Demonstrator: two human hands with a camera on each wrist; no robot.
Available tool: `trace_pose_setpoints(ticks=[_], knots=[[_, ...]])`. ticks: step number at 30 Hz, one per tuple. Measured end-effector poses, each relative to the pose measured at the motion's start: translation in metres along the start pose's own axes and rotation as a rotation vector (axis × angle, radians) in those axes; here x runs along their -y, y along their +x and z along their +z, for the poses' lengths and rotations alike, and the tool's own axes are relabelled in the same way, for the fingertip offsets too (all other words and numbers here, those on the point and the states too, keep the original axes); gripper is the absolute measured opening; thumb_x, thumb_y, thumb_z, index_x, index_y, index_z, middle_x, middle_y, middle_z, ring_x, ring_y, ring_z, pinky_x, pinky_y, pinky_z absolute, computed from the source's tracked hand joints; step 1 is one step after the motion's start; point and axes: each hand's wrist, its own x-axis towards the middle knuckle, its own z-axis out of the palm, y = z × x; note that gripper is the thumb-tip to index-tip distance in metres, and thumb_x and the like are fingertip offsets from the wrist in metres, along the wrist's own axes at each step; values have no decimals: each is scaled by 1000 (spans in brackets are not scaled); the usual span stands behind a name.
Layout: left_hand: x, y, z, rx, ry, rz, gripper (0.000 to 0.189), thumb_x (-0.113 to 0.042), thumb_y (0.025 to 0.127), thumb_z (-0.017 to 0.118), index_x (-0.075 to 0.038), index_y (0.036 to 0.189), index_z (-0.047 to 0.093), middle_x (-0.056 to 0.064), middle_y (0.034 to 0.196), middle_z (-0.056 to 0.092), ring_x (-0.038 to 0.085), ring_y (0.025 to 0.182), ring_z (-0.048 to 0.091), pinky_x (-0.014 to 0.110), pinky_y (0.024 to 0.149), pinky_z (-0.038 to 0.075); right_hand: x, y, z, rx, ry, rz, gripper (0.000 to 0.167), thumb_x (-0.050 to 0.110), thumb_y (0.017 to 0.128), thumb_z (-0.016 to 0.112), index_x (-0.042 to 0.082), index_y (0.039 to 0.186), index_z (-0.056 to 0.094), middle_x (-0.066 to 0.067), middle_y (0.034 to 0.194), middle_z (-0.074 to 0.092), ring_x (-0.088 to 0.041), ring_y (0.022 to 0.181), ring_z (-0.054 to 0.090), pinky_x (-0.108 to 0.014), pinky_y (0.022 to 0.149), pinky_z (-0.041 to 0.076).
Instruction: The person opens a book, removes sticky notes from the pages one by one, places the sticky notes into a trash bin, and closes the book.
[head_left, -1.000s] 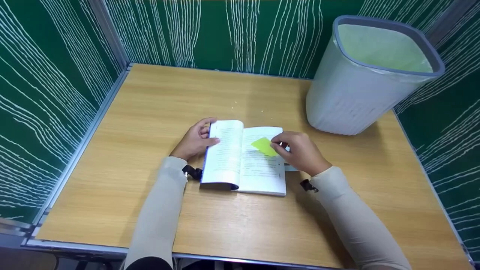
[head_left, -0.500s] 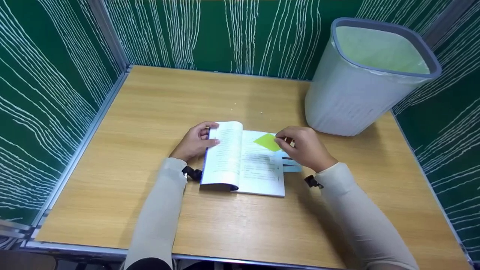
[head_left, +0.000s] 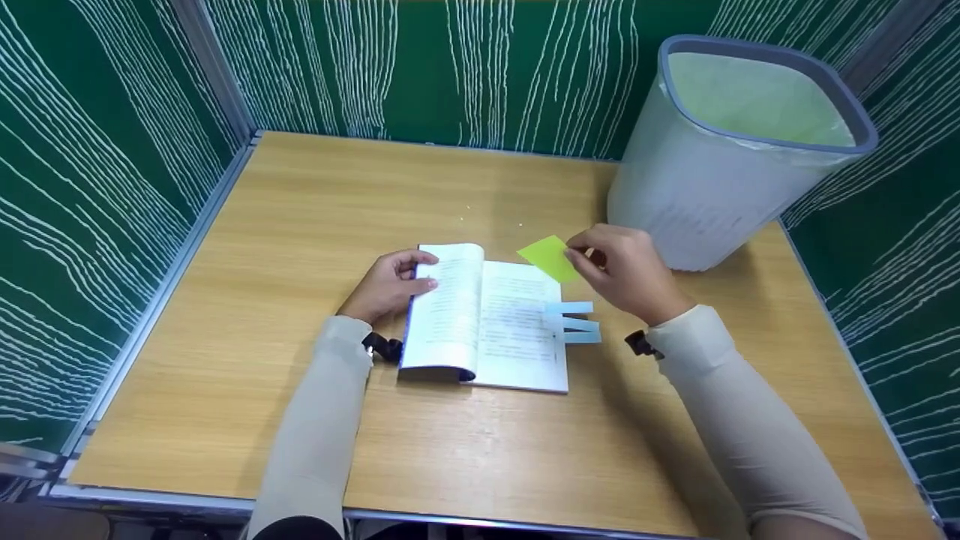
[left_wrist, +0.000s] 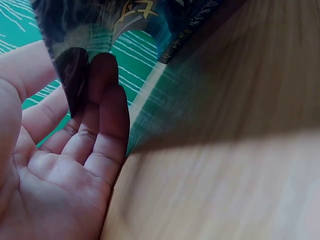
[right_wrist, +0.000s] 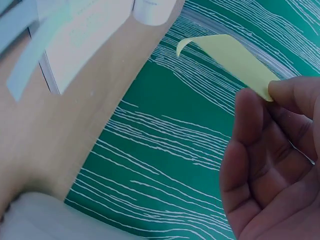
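An open book [head_left: 517,352] lies at the middle of the table, its left pages curving up. My left hand [head_left: 386,285] holds the left cover and pages by their outer edge, thumb on top; in the left wrist view the fingers [left_wrist: 107,125] are behind the dark cover [left_wrist: 70,30]. Between thumb and fingertips my right hand [head_left: 626,270] pinches a yellow-green sticky note [head_left: 551,259], held above the book's upper right corner. The right wrist view shows the note [right_wrist: 230,60] with one end curled. Several pale blue strips [head_left: 581,337] stick out from the book's right edge.
A tall white bin [head_left: 712,187] with a grey rim and a pale liner stands at the table's back right. Green panels with white lines [head_left: 420,67] enclose the table's back and sides. Tiny white specks [head_left: 520,224] lie behind the book.
My right hand has lifted the sticky note off the right page area, moving up and to the right. The blue strips have come into fuller view. The left hand stays on the book.
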Motion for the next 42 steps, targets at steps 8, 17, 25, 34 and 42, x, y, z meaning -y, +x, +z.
trace_pose_setpoints(ticks=[8,17,25,34,42], knots=[[-4,1,0,-5,10,-5,39,-5,88,81,-6,125,68,14,121,68,22,101,68,27,80,60,-1,5,-19,-41,-29,-12,15,22,98,72,13,109,79,-2,98,74,-16,76,61,-31,70,58],[-3,0,-2,-15,10,-26,38,-8,88,82,-10,124,69,14,124,67,24,104,67,28,83,60,-2,10,-37,-82,-52,-63,15,12,95,74,10,109,78,-4,98,74,-15,78,65,-36,74,62],[-3,1,-1,-14,-13,-19,39,-2,88,80,-4,126,67,16,121,69,22,100,69,27,80,60,-4,19,-59,-167,-114,-103,13,7,93,73,7,105,77,-7,97,75,-18,79,68,-36,75,60],[-3,1,0,-13,8,-21,38,-3,89,80,-6,125,67,15,120,69,22,100,69,26,80,60,-4,27,-86,-234,-155,-48,17,12,96,71,10,111,78,-6,104,76,-17,86,71,-41,82,62],[-2,0,2,-12,21,-25,38,-4,89,80,-6,125,68,15,117,70,21,98,69,26,79,60,-11,34,-107,-290,-179,20,20,15,97,71,11,116,79,-9,111,76,-23,93,70,-48,88,61]])
